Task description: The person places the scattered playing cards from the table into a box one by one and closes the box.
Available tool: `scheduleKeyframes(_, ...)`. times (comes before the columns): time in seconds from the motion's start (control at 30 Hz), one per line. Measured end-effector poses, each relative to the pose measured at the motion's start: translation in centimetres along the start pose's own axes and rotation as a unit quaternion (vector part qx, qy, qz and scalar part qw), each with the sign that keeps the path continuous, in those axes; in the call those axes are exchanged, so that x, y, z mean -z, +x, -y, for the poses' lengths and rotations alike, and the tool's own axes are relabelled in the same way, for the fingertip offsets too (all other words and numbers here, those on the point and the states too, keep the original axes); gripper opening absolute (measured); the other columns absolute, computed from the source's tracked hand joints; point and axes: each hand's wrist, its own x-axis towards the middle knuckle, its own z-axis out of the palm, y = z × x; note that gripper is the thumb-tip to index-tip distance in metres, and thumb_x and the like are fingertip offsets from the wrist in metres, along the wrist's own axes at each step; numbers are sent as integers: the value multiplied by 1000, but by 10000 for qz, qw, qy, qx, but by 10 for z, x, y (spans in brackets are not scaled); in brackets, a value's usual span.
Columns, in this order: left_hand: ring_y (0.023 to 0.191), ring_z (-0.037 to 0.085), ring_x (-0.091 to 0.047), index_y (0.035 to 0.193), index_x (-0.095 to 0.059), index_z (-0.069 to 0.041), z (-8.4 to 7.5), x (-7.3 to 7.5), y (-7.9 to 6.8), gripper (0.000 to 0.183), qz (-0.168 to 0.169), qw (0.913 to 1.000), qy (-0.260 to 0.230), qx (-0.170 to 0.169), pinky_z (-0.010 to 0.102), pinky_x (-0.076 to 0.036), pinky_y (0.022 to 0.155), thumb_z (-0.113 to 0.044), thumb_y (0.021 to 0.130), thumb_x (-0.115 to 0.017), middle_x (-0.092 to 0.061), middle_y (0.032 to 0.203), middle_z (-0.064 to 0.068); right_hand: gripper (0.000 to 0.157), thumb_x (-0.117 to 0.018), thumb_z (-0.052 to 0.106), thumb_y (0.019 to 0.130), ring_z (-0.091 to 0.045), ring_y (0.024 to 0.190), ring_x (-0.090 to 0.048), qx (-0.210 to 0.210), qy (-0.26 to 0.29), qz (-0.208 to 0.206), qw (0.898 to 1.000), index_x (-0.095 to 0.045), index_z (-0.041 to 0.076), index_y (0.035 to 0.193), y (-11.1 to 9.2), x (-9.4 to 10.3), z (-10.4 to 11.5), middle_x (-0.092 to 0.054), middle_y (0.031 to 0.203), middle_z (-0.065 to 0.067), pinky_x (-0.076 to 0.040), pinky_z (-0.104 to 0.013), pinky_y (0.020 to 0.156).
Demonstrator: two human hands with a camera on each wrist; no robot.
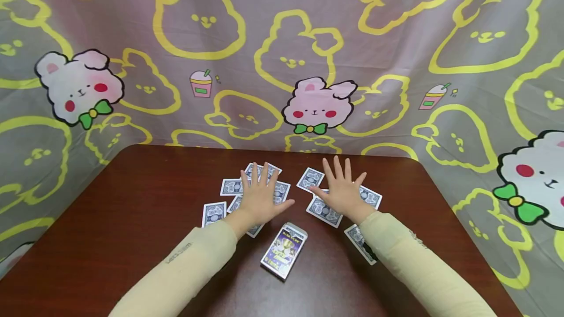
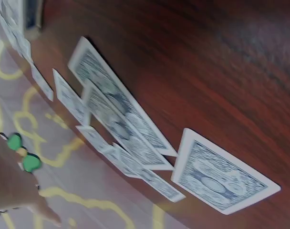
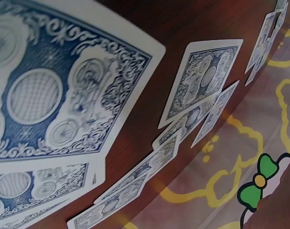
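Left hand (image 1: 261,200): fingers straight, spread wide, over overlapping blue-backed playing cards (image 1: 230,187), face down. Right hand (image 1: 343,193): fingers likewise splayed, over second face-down group (image 1: 324,212). Contact with cards: cannot tell. Trophy-print card box (image 1: 284,250) lies between cream sleeves (image 1: 187,265). Dark reddish wooden table (image 1: 110,219) under all; rabbit-print cloth (image 1: 238,75) behind.

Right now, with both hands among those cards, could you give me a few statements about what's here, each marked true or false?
1. The left hand has its fingers spread. True.
2. The box lies between the sleeves. True.
3. The right hand grips the box. False: its fingers are spread, away from the box.
4. The cards show patterned backs. True.
5. The table is white. False: it is reddish brown.
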Motion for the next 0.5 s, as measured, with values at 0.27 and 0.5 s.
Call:
scheduleKeyframes(0.27,131,37,-37,129,-52,-3,-31,9,-34,108,524,9920,1139,-147,59,-25,106,-87,62,-47,-49,134,17,88,-46,61,87,-45,142,9,-131,-1,-32,9999,-8,16,151,-1,2,-10,-1,157,-18,3,-78,96)
scheduleKeyframes(0.5,95,22,-53,105,-60,-8,-53,6,-60,101,709,9764,2031,-203,43,-38,85,-91,50,-50,-61,97,8,87,-43,62,88,-46,141,11,-222,168,15,9996,-6,16,151,2,6,-19,0,157,-19,6,-78,96)
